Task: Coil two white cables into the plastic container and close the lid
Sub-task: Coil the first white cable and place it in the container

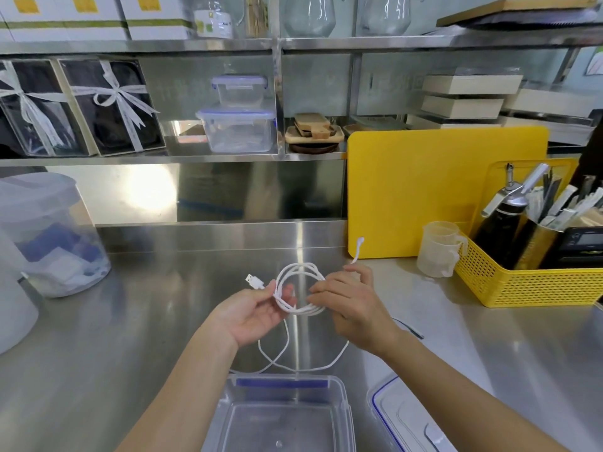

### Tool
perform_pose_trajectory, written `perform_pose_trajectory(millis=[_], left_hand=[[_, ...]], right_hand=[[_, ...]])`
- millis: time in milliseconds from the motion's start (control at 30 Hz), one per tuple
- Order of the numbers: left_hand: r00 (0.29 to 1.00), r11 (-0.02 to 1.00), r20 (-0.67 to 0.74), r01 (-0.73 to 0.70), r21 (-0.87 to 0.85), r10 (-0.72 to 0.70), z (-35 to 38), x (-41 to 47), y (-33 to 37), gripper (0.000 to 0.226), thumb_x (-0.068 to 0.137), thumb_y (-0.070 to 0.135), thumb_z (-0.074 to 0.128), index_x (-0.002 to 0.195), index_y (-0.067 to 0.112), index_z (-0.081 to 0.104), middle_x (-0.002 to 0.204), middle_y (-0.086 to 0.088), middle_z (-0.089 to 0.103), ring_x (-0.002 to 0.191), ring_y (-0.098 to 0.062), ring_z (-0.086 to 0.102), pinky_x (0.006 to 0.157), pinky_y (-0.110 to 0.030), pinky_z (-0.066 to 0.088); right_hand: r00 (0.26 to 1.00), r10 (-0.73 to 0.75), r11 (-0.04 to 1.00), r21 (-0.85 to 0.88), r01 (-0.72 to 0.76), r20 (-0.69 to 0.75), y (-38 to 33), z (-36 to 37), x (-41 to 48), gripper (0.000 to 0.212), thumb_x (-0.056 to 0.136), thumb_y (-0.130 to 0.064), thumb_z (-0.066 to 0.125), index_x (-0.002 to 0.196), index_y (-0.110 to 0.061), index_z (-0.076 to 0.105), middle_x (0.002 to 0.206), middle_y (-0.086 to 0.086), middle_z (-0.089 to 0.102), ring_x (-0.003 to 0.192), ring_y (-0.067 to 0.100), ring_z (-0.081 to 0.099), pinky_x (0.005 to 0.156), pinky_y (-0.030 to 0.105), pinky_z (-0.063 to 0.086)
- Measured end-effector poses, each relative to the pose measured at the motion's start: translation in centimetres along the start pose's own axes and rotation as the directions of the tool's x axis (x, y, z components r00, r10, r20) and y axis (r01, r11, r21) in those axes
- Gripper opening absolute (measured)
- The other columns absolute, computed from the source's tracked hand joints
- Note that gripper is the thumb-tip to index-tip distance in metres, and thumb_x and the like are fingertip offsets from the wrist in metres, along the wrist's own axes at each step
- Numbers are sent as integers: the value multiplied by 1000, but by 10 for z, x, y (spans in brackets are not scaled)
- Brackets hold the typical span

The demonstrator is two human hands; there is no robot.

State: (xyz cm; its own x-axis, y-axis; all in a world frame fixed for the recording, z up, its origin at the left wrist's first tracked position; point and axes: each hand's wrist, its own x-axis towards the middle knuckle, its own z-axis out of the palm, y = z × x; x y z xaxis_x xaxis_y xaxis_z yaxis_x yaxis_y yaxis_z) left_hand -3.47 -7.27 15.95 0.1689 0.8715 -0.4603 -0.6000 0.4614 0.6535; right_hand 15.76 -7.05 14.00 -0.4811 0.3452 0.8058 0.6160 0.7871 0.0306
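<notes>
Above the steel counter I hold a white cable (301, 271) wound into a small ring of several loops. My left hand (251, 309) grips the ring's left side, with the USB plug (254, 281) sticking out past its fingers. My right hand (347, 296) pinches the ring's right side, and the cable's other end (358, 247) stands up behind it. A second white cable (280, 353) lies loose on the counter under my hands. The open, empty plastic container (339, 391) sits at the near edge. Its blue-trimmed lid (396, 411) lies to its right.
A yellow cutting board (440, 190) leans against the back wall. A yellow basket (528, 282) with bottles and utensils stands at the right, two small measuring cups (439, 252) beside it. A lidded translucent tub (49, 236) is at the left. Shelves behind hold boxes and containers.
</notes>
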Motion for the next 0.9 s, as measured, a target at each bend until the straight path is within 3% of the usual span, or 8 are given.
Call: perform_pose_trajectory(millis=[100,200,300,400,500,600,767,900], left_hand=[[993,991,9,-116,58,116,-4,1,1,16,93,2,46,91,-8,59,68,-13,62,65,-21,61,62,-40,61],[972,967,-62,-217,136,227,-4,6,-2,14,93,0,45,90,-6,57,72,-13,54,65,-21,56,69,-44,57],[946,952,-146,-272,138,291,-5,11,-5,13,93,1,47,87,-3,58,75,-13,55,71,-22,55,71,-42,53],[932,939,-165,-295,177,324,-9,13,-8,13,93,1,48,88,-2,59,75,-13,56,72,-23,56,73,-42,54],[928,925,-143,-309,223,344,-6,13,-13,15,94,2,45,89,-2,58,74,-12,54,69,-23,55,74,-41,54],[913,876,-119,-329,352,390,2,12,-21,20,96,5,41,84,-1,55,70,-10,51,62,-19,55,79,-44,55],[874,612,62,-387,690,483,9,6,-30,23,97,14,40,77,12,49,50,6,58,62,-17,63,79,-42,48],[831,252,210,-381,890,514,9,5,-33,26,98,20,37,74,18,46,73,-1,50,78,-25,51,77,-38,40]], right_hand=[[995,63,998,-30,-61,78,2,0,-8,26,67,2,71,82,-20,71,95,-3,73,96,17,61,90,35,26],[978,144,990,-20,-142,149,-4,0,-11,40,66,-1,64,98,-25,68,123,4,62,122,22,40,92,37,22],[924,343,934,44,-355,166,-13,4,-10,46,74,-12,62,118,-22,55,131,12,52,121,25,40,92,37,25],[726,650,735,58,-676,224,-14,9,-2,48,87,-31,58,130,-15,43,135,11,43,123,26,41,96,38,27],[515,758,538,64,-841,401,-9,15,4,61,86,-44,54,136,-17,30,141,6,36,127,23,37,103,41,30],[461,755,422,193,-886,465,-8,19,9,34,82,-38,63,108,-17,52,102,3,60,89,21,57,76,32,47],[427,757,499,-15,-867,494,-6,24,13,17,84,-21,57,94,-8,60,89,13,66,81,30,62,75,40,53],[395,739,512,-74,-856,545,-3,23,12,9,83,-17,56,78,-10,59,68,5,57,68,26,58,63,32,48]])
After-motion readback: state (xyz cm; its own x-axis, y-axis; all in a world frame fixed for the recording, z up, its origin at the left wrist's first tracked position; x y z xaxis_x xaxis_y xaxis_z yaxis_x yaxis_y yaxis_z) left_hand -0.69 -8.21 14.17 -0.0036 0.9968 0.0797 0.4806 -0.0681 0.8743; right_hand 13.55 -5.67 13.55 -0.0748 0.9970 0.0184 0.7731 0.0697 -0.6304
